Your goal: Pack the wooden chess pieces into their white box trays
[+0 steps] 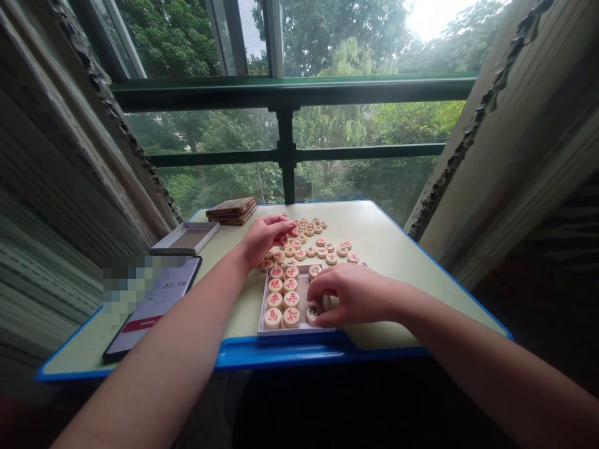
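Observation:
A shallow white box [285, 332] lies near the table's front edge. Its left side holds two columns of round Chinese chess pieces [291, 300] with red characters. Black-lettered pieces lie on its right side, one at the far end [315, 271] and one near the front [312, 313]. My right hand [349, 293] reaches into that right side, thumb and fingers curled round a Chinese chess piece [326, 304] partly hidden by them. Beyond the box, my left hand [270, 237] hovers over loose pieces [311, 252], fingers pressed together; whatever is in them is hidden.
A phone [154, 305] showing a timer lies at the left. Behind it are an empty box lid [187, 238] and a folded wooden board [233, 210]. The blue-edged table [397, 249] stands against a window with a green rail [290, 92], curtains on both sides.

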A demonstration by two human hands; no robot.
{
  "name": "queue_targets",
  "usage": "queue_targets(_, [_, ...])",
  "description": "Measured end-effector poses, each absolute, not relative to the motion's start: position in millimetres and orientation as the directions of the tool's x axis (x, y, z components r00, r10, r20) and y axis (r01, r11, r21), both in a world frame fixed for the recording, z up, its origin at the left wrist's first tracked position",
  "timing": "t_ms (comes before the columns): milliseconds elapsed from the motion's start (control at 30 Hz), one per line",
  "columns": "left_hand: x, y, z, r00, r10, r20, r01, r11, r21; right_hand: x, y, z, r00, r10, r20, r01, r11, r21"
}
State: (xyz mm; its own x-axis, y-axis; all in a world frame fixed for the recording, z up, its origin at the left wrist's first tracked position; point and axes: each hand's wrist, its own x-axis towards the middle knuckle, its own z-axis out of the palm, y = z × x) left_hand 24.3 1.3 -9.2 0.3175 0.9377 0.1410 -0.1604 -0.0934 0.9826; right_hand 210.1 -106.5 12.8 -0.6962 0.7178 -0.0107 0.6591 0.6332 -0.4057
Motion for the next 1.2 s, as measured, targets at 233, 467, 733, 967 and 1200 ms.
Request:
queue_targets(233, [22.0,2.6,-7.1,0.269,0.953,0.139,-0.237,-0.074,0.969,210.1,-106.2,12.1,-0.735,0.677,-0.025,0.623,0.661,-0.419])
queue_targets(467, [24.2,-1.6,-5.3,0.343,0.934,0.101,-0.219,-0.026,0.975,209.5,-108.1,14.6,-0.725,0.688,0.031,0.624,0.675,-0.394])
queue_targets(733, [24.4,0.7,-4.9,0.299,0.947,0.119,-0.247,-0.044,0.968,210.5,-105.4,14.4,-0.759,0.651,0.032,0.591,0.708,-0.387])
queue_targets(967, [23.9,1.1,-4.0,0.286,0.95,0.128,-0.249,-0.055,0.967,209.2,-105.1,10.4,-0.771,0.633,0.069,0.574,0.737,-0.357])
queue_targets(1200, [22.1,6.4,-9.2,0.258,0.955,0.147,-0.258,-0.078,0.963,210.4,-103.0,9.1,-0.773,0.629,0.079,0.578,0.75,-0.322])
